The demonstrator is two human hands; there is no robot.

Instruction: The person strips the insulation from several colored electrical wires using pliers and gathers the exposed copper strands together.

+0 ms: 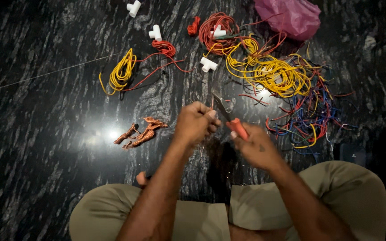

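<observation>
My right hand (255,147) grips a knife by its orange handle (239,128), the blade (221,106) pointing up and away. My left hand (195,122) is closed on a thin red wire (211,101) right beside the blade. Both hands hover over the black stone floor (45,134), just in front of my crossed knees. Twists of bare copper strands (140,133) lie on the floor to the left of my left hand.
A tangle of yellow, red and blue wires (287,89) spreads at the right. A yellow coil (121,71), red coils (215,29) and white pipe tee fittings (208,64) lie farther off. A pink plastic bag (289,17) sits at the top.
</observation>
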